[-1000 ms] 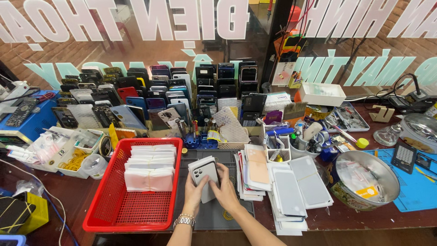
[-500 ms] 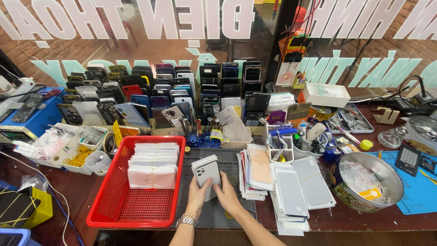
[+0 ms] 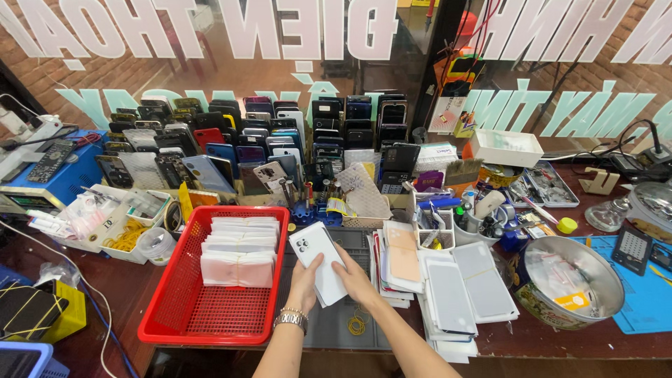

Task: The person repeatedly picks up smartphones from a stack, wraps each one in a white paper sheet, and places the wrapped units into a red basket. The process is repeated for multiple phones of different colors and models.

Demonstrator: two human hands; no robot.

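Observation:
My left hand (image 3: 303, 283) and my right hand (image 3: 355, 278) together hold a white phone back cover (image 3: 318, 253) with camera cut-outs, tilted above a dark grey work mat (image 3: 343, 325). A metal watch sits on my left wrist. Just left of my hands stands a red plastic basket (image 3: 189, 315) that holds stacks of white flat packets (image 3: 240, 250). To the right of my hands lie piles of flat white and tan packets (image 3: 448, 290).
Rows of upright phones and back covers (image 3: 252, 140) fill the back, before a lettered glass pane. A metal bowl (image 3: 570, 287) with small bags sits at right, a blue mat (image 3: 647, 297) beyond it. Trays of small parts (image 3: 105, 220) and a blue device (image 3: 56, 175) stand at left.
Both hands kept their hold on the white cover and turned it slightly; the view shifted a little.

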